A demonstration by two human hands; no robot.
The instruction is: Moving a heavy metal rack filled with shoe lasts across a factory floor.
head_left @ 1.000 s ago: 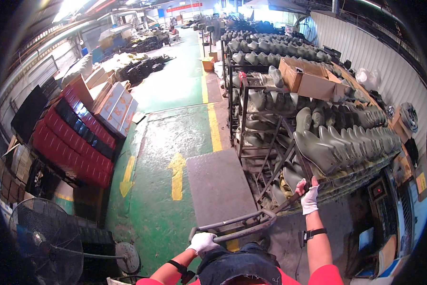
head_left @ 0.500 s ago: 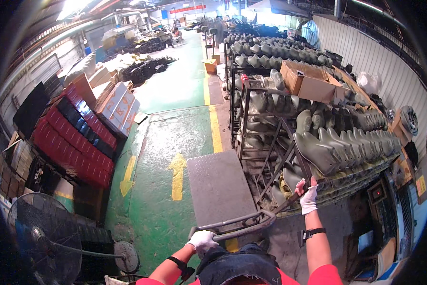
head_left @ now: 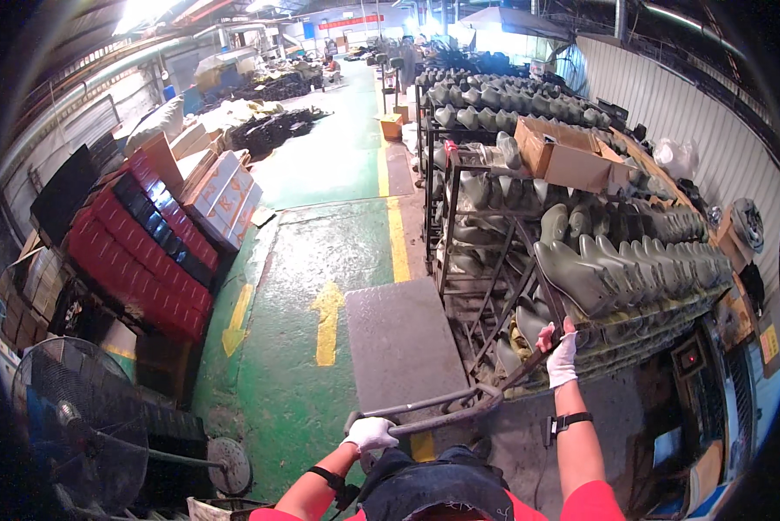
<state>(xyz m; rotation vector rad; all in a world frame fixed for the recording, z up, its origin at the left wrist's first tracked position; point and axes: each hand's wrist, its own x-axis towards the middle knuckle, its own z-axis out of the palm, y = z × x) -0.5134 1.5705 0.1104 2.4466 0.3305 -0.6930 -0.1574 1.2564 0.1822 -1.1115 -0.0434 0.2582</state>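
Observation:
My left hand point(head_left: 372, 433), in a white glove with bare fingertips, is closed round the left end of the dark push handle point(head_left: 437, 422) of a flat platform cart point(head_left: 403, 343). My right hand point(head_left: 562, 360), gloved the same way, is closed on the near corner bar of a dark metal rack point(head_left: 449, 227). Its fingertips show on either side of the bar. On that rack stand rows of grey-green boot-shaped forms point(head_left: 581, 273), several tiers deep, just beyond my right hand. The cart's grey deck bears nothing and lies beside the rack.
Left of the green walkway point(head_left: 277, 391) stand a stack of red boxes point(head_left: 138, 260), white cartons point(head_left: 225, 200) and a large fan point(head_left: 82, 425). An open cardboard box point(head_left: 563, 161) sits on top of the rack. More loaded racks stretch away along the right side.
The view has shifted slightly, so the surroundings appear a little farther right and lower. Both hands keep their holds on the cart handle and rack bar.

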